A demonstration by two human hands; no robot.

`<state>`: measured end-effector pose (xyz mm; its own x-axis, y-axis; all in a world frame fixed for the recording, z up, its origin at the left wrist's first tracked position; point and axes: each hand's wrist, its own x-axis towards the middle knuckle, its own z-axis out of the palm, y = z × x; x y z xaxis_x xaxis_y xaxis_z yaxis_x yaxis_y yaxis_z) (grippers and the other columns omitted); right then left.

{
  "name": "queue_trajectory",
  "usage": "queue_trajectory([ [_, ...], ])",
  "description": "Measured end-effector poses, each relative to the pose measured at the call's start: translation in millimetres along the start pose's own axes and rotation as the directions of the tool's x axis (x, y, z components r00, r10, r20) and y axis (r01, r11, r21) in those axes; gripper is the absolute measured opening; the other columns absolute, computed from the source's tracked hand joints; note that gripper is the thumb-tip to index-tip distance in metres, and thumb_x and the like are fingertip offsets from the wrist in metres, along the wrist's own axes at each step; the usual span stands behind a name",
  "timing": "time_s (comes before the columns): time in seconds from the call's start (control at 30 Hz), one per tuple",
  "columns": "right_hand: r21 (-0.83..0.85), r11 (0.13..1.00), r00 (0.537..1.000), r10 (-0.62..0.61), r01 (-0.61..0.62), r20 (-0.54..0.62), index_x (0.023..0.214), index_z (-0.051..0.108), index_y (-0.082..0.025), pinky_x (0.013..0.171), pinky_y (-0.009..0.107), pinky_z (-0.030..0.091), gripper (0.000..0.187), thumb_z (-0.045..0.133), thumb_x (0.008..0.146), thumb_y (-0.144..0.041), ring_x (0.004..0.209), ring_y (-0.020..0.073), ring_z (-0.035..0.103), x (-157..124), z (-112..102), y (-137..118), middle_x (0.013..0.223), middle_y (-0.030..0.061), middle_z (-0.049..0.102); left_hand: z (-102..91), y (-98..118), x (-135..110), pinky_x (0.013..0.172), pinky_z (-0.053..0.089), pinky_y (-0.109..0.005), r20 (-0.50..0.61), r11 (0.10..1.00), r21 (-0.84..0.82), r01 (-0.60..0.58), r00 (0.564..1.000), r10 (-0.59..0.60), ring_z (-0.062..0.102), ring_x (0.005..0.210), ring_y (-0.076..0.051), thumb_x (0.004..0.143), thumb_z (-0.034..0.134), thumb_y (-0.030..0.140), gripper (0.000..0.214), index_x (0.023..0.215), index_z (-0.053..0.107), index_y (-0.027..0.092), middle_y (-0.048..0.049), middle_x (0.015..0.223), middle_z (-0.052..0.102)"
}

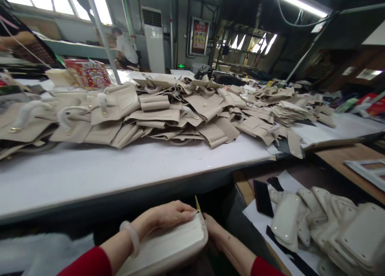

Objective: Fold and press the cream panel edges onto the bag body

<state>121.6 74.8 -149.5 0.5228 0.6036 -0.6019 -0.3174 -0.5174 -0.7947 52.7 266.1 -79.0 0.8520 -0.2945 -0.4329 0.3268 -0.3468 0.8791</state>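
Note:
In the lower middle of the head view, a beige leather bag piece (168,244) with a pale lining is held low in front of the table. My left hand (173,214) lies over its upper edge, fingers closed on it near the corner. On the far side of that corner is my right hand (213,228), closed and partly hidden by the piece. A thin yellow pointed tool (197,204) sticks up between the hands, beside my right fingertips; its lower part is out of sight.
A long white table (126,168) carries heaped beige bag parts (168,115). At right, stacked beige flaps (325,220) lie near a black phone (263,198). A red patterned box (90,73) stands at back left. Two people are at work in the left background.

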Motion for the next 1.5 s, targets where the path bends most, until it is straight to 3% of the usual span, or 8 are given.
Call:
queue_trajectory([
  [0.13, -0.099, 0.995, 0.999, 0.035, -0.032, 0.032, 0.095, 0.055, -0.015, 0.039, 0.02, 0.038, 0.05, 0.05, 0.086, -0.064, 0.037, 0.0052, 0.041, -13.1, -66.2, -8.4, 0.067, -0.0033, 0.058, -1.9, -1.4, 1.3, 0.087, 0.047, -0.033, -0.045, 0.998, 0.006, 0.063, 0.997, -0.062, 0.063, 0.1, -0.025, 0.085, 0.056, 0.06, 0.053, 0.12, 0.068, 0.022, -0.0048, 0.111, 0.072],
  [0.3, -0.282, 0.959, 0.894, 0.157, -0.036, 0.42, 0.083, 0.065, -0.011, 0.045, 0.025, 0.047, 0.056, 0.067, 0.067, -0.064, 0.047, 0.0141, 0.059, -31.3, -114.2, -46.4, 0.068, 0.0074, 0.067, -2.8, 4.4, 2.8, 0.069, 0.046, -0.029, -0.079, 0.992, 0.009, 0.125, 0.989, -0.124, 0.064, 0.084, -0.023, 0.081, 0.063, 0.053, 0.061, 0.129, 0.058, 0.017, -0.0064, 0.097, 0.072],
  [0.37, -0.387, 0.922, 0.87, 0.177, 0.016, 0.46, 0.086, 0.067, -0.011, 0.047, 0.026, 0.048, 0.055, 0.071, 0.065, -0.062, 0.049, 0.0158, 0.06, -25.2, -113.4, -61.6, 0.066, 0.0064, 0.066, -1.4, 5.8, 2.5, 0.07, 0.046, -0.029, -0.092, 0.992, -0.001, 0.125, 0.988, -0.125, 0.064, 0.085, -0.022, 0.081, 0.063, 0.051, 0.067, 0.136, 0.052, 0.015, -0.0065, 0.099, 0.073],
  [0.53, -0.681, 0.685, 0.962, -0.119, 0.259, 0.247, 0.096, 0.06, -0.015, 0.056, 0.029, 0.046, 0.055, 0.035, 0.093, -0.064, 0.059, 0.0178, 0.059, -3.4, -102.7, -91.6, 0.075, 0.0066, 0.063, 3.9, -0.1, 3.3, 0.074, 0.048, -0.028, -0.116, 0.992, -0.037, 0.121, 0.985, -0.124, 0.064, 0.087, -0.021, 0.079, 0.066, 0.05, 0.093, 0.153, 0.026, 0.011, -0.0055, 0.1, 0.074],
  [0.73, -0.863, 0.183, 0.863, -0.297, 0.471, 0.409, 0.08, 0.065, -0.019, 0.07, 0.034, 0.039, 0.05, 0.033, 0.098, -0.054, 0.074, 0.0262, 0.066, 1.1, -85.7, -110.8, 0.073, 0.0112, 0.07, 7.2, -5.5, 5.9, 0.065, 0.045, -0.026, -0.149, 0.989, -0.05, 0.136, 0.979, -0.142, 0.061, 0.076, -0.019, 0.079, 0.064, 0.048, 0.103, 0.156, 0.006, 0.012, -0.0016, 0.089, 0.074],
  [0.9, -0.836, -0.055, 0.795, -0.28, 0.547, 0.538, 0.08, 0.068, -0.019, 0.062, 0.03, 0.036, 0.054, 0.03, 0.1, -0.051, 0.068, 0.0242, 0.069, 6.5, -72.0, -121.3, 0.074, 0.011, 0.074, 9.8, -3.0, 4.1, 0.067, 0.047, -0.028, -0.211, 0.99, -0.018, 0.141, 0.967, -0.141, 0.063, 0.082, -0.022, 0.082, 0.06, 0.051, 0.096, 0.156, 0.011, 0.015, -0.0055, 0.098, 0.074],
  [1.3, -0.787, -0.192, 0.739, -0.271, 0.586, 0.617, 0.08, 0.068, -0.021, 0.055, 0.029, 0.031, 0.054, 0.027, 0.103, -0.047, 0.065, 0.0208, 0.071, 11.2, -69.5, -118.7, 0.073, 0.007, 0.075, 5.0, 19.0, -3.6, 0.062, 0.043, -0.024, -0.213, 0.988, 0.147, 0.055, 0.977, -0.023, 0.061, 0.075, -0.019, 0.086, 0.057, 0.042, 0.045, 0.129, 0.062, 0.028, -0.0014, 0.089, 0.072],
  [1.5, -0.786, -0.202, 0.741, -0.263, 0.584, 0.618, 0.079, 0.067, -0.021, 0.053, 0.028, 0.029, 0.056, 0.024, 0.103, -0.047, 0.063, 0.0211, 0.07, 8.0, -67.8, -117.4, 0.07, 0.0065, 0.074, 5.9, 18.7, -2.7, 0.068, 0.044, -0.025, -0.203, 0.984, 0.176, 0.036, 0.979, 0.001, 0.059, 0.076, -0.019, 0.087, 0.054, 0.04, 0.034, 0.114, 0.069, 0.027, -0.0004, 0.089, 0.071],
])
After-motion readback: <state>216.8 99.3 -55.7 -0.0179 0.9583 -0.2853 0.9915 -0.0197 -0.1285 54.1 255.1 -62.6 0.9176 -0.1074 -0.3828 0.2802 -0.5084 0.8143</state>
